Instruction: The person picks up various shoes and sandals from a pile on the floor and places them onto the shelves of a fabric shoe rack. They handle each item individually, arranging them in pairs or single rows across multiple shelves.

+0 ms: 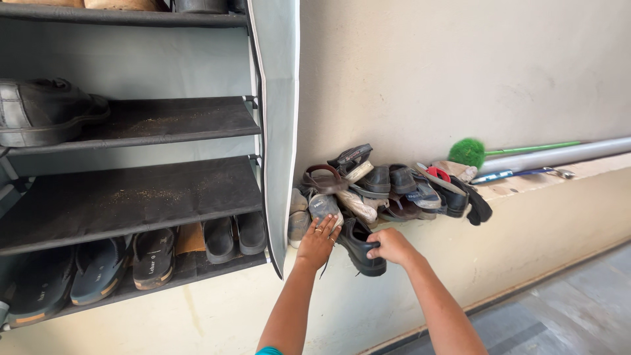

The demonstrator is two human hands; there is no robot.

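Note:
A heap of shoes and sandals (pixel 394 187) lies on a low ledge (pixel 559 174) against the wall. My right hand (pixel 391 245) grips a black leather shoe (pixel 358 244) at the front of the heap, by its opening. My left hand (pixel 318 240) rests flat, fingers spread, on a grey shoe (pixel 323 206) just left of it; a ring shows on one finger. Both forearms reach up from the bottom edge.
A fabric shoe rack (pixel 131 197) stands to the left, its cover flap (pixel 276 131) hanging open. A black shoe (pixel 46 108) sits on an upper shelf, sandals (pixel 98 269) and black slip-ons (pixel 233 235) on the bottom one. A green brush (pixel 468 151) and grey pipe (pixel 559 154) lie along the ledge.

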